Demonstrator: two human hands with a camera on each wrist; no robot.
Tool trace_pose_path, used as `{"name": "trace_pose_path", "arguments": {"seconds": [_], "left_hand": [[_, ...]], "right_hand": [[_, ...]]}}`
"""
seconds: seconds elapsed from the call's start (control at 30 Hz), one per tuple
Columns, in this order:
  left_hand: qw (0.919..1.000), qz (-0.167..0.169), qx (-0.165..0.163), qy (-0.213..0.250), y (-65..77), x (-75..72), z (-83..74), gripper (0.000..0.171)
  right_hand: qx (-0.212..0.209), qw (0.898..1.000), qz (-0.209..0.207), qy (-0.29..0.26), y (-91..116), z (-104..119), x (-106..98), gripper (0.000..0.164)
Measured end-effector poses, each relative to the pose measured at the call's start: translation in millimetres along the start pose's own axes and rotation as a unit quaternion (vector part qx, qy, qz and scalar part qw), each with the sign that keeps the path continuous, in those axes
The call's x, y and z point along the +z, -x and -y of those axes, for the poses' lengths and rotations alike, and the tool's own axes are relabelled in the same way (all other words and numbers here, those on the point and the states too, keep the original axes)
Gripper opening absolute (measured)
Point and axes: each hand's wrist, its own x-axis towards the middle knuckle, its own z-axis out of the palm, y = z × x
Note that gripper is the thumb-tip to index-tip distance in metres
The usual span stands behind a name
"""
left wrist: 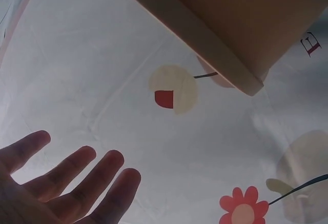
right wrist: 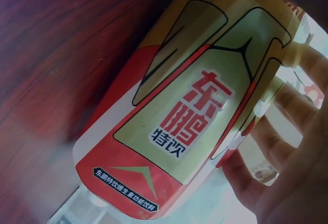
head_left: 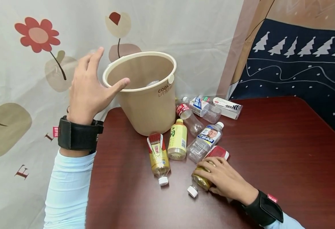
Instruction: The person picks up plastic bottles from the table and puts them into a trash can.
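Note:
My right hand (head_left: pixel 227 178) grips a plastic bottle (right wrist: pixel 189 101) with a red and yellow label and a white cap. That bottle lies on its side on the dark red table, cap toward the near edge. My left hand (head_left: pixel 90 82) is raised at the left of a beige bucket (head_left: pixel 147 111), fingers spread and nothing in them. Its thumb overlaps the bucket's rim in the head view. A similar red and yellow bottle (head_left: pixel 159 159) lies in front of the bucket. Beside it is a bottle with a yellow-green label (head_left: pixel 178 140). Something clear (head_left: pixel 152 83) shows inside the bucket.
Right of the bucket lie a clear blue-labelled bottle (head_left: pixel 206 140), a red-labelled bottle (head_left: pixel 194 124), another blue-labelled bottle (head_left: pixel 203 108) and a white-labelled bottle (head_left: pixel 227 107). A floral curtain (head_left: pixel 199 41) hangs behind, and a navy tree-print cloth (head_left: pixel 293 70) at the right.

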Motion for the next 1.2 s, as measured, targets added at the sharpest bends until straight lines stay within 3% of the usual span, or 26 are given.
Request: {"name": "trace_pose_path", "arguments": {"seconds": [0.27,0.43,0.57,0.77,0.87,1.0,1.13,1.2], "left_hand": [[0.9997,-0.014,0.005,0.020,6.2,4.7,4.1,0.078],[0.9993,-0.021,0.005,0.029,17.5,8.2,5.4,0.070],[0.9953,-0.021,0.032,0.088,28.7,17.2,9.4,0.060],[0.9784,0.000,0.073,0.193,49.8,43.6,20.1,0.047],[0.9690,-0.008,0.074,0.235,63.6,59.8,25.2,0.039],[0.9588,-0.006,0.065,0.276,82.8,80.0,29.2,0.032],[0.9550,0.020,0.072,0.287,100.5,92.8,29.5,0.030],[0.9520,0.024,0.087,0.293,107.0,95.5,29.2,0.030]], "right_hand": [[-0.004,1.000,-0.018,0.025,1,-4,3,0.076],[0.005,0.999,-0.050,0.008,2,-7,-5,0.077],[0.017,0.995,-0.093,-0.022,3,-10,-15,0.079],[0.028,0.980,-0.169,-0.101,5,-12,-26,0.077],[0.042,0.965,-0.199,-0.167,8,-15,-27,0.078],[0.059,0.931,-0.242,-0.266,11,-18,-26,0.077],[0.057,0.889,-0.310,-0.333,9,-22,-25,0.077],[0.048,0.861,-0.337,-0.378,6,-23,-26,0.077]]}}
